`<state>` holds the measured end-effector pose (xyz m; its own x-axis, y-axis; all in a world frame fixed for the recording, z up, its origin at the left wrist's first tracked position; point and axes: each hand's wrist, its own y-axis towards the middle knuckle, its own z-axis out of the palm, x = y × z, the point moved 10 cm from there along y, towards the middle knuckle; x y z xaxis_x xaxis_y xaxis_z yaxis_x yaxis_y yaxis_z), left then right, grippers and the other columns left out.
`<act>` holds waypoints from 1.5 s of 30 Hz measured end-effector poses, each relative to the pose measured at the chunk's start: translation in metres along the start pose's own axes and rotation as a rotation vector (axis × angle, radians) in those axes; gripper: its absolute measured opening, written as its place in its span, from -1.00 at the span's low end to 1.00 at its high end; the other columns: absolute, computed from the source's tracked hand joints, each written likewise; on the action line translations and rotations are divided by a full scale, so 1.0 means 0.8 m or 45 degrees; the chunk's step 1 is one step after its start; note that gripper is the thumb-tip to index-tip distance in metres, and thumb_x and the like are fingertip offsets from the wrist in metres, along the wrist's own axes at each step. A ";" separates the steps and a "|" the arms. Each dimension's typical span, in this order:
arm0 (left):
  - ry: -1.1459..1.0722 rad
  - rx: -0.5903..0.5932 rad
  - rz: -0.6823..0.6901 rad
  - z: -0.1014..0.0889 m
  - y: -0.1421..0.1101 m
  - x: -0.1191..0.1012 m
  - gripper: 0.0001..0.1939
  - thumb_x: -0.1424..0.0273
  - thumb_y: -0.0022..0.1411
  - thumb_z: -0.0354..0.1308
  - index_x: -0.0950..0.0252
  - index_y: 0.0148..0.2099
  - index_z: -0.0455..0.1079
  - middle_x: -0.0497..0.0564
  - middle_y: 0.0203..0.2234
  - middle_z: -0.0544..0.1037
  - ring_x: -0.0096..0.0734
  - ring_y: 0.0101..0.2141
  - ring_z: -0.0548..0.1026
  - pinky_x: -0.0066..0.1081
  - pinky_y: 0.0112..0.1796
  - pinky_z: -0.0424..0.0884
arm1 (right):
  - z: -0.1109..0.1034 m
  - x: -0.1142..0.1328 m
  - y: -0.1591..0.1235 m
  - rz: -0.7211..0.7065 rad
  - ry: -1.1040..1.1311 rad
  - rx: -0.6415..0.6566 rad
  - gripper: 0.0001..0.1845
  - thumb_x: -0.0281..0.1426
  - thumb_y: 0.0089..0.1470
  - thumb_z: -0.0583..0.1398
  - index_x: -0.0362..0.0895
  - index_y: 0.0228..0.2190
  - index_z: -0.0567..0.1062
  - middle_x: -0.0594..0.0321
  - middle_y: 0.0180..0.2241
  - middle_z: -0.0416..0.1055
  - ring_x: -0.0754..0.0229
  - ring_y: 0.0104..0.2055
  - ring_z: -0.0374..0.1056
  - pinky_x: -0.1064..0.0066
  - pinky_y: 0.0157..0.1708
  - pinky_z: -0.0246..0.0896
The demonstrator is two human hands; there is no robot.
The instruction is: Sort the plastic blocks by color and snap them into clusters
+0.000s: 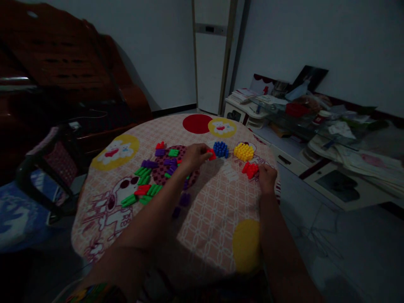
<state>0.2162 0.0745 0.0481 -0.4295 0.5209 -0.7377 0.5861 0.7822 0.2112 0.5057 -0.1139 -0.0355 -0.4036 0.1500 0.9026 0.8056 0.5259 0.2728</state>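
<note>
Over the middle of the round table, my left hand (196,155) pinches a red plastic building piece (211,154) at its fingertips. My right hand (267,177) is closed at the right side of the table, gripping a joined cluster of red building pieces (250,169). Just beyond my left hand stands a block of blue pieces (221,149), and a block of yellow pieces (243,151) lies behind the red cluster. Left of my left forearm are scattered green pieces (154,190), purple pieces (149,164) and a red piece (142,190); the forearm hides part of this spread.
A patterned cloth (208,219) covers the round table. At the left are a green-framed chair (41,168) and a wooden bench (94,71). A cluttered low cabinet (290,158) runs along the right wall. A tall white unit (211,63) stands in the corner.
</note>
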 end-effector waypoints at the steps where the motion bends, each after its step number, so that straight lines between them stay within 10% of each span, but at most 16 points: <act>1: -0.029 0.017 0.022 0.023 -0.003 -0.015 -0.86 0.38 0.17 0.21 0.33 -0.27 0.53 -0.04 -0.48 0.57 -0.41 -0.43 0.48 -0.46 -0.37 0.31 | 0.000 0.001 -0.001 0.000 0.010 -0.001 -0.68 -0.20 0.01 0.12 -0.11 -0.63 0.44 0.36 -0.72 0.32 0.23 -0.61 0.22 0.41 -0.54 0.08; 6: 0.018 0.078 0.118 0.127 -0.023 -0.072 -0.92 0.41 0.17 0.23 0.32 -0.28 0.48 0.00 -0.43 0.57 -0.40 -0.41 0.47 -0.43 -0.34 0.29 | -0.001 0.005 -0.004 0.017 0.022 0.001 -0.68 -0.19 0.01 0.12 -0.11 -0.62 0.45 0.35 -0.71 0.33 0.23 -0.60 0.24 0.41 -0.52 0.11; 11: 0.038 0.082 0.109 0.184 -0.037 -0.086 -0.87 0.40 0.19 0.21 0.28 -0.19 0.39 0.03 -0.39 0.55 -0.34 -0.39 0.46 -0.38 -0.33 0.29 | -0.003 0.010 -0.005 -0.002 0.024 -0.003 -0.68 -0.18 0.00 0.11 -0.09 -0.64 0.42 0.36 -0.73 0.31 0.23 -0.61 0.20 0.40 -0.53 0.09; 30: 0.072 0.140 0.075 0.222 -0.040 -0.080 -0.69 0.45 0.21 0.21 0.27 -0.01 0.29 0.12 -0.22 0.59 -0.21 -0.19 0.53 -0.35 -0.23 0.34 | -0.002 0.001 -0.001 0.002 -0.036 0.003 -0.67 -0.18 0.02 0.12 -0.11 -0.61 0.45 0.37 -0.71 0.31 0.22 -0.59 0.20 0.40 -0.52 0.07; 38: -0.061 0.007 0.144 0.171 -0.039 -0.075 -0.81 0.40 0.20 0.23 0.25 -0.14 0.32 -0.01 -0.32 0.56 -0.36 -0.34 0.48 -0.41 -0.29 0.33 | -0.005 -0.005 -0.003 0.065 -0.020 -0.022 -0.69 -0.18 0.01 0.15 -0.11 -0.58 0.49 0.37 -0.73 0.33 0.19 -0.60 0.23 0.37 -0.50 0.11; 45: 0.175 -0.304 -0.010 0.005 0.014 0.012 -0.78 0.51 0.23 0.16 0.30 -0.05 0.41 0.12 -0.16 0.57 -0.33 -0.25 0.53 -0.32 -0.13 0.41 | -0.004 -0.007 0.000 0.017 -0.045 -0.002 -0.68 -0.19 0.03 0.15 -0.11 -0.61 0.47 0.35 -0.72 0.34 0.18 -0.60 0.24 0.37 -0.50 0.10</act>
<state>0.2215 0.0870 0.0411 -0.5319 0.5435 -0.6494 0.4108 0.8362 0.3634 0.5091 -0.1172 -0.0394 -0.4079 0.1868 0.8937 0.8118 0.5221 0.2614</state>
